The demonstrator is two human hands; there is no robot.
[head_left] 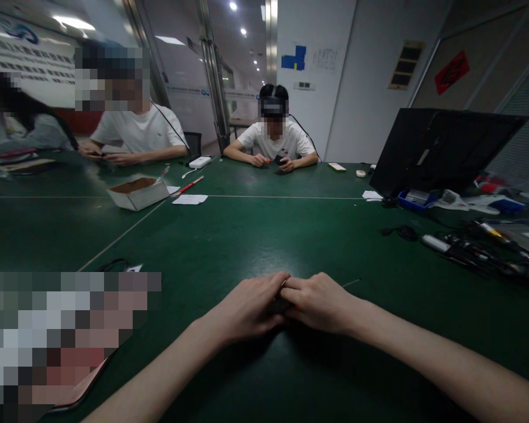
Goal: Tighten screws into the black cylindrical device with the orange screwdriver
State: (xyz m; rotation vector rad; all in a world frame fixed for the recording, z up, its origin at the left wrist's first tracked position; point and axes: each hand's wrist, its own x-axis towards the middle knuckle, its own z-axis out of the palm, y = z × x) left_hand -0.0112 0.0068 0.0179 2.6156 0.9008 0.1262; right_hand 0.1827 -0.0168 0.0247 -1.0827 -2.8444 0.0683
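Note:
My left hand (pixel 249 305) and my right hand (pixel 320 301) rest side by side on the green table (pixel 255 235), fingertips meeting in the middle. Both hands are curled closed over a small dark object (pixel 281 305) between them; a speck of red shows at its lower edge, and most of it is hidden by my fingers. A thin wire (pixel 350 283) lies on the table just right of my right hand's knuckles.
An open cardboard box (pixel 137 192), paper slips (pixel 189 200) and a red pen (pixel 190 186) lie at the far left. A dark laptop (pixel 441 147) and tangled cables (pixel 476 247) occupy the right. Three other people sit at the far side and left.

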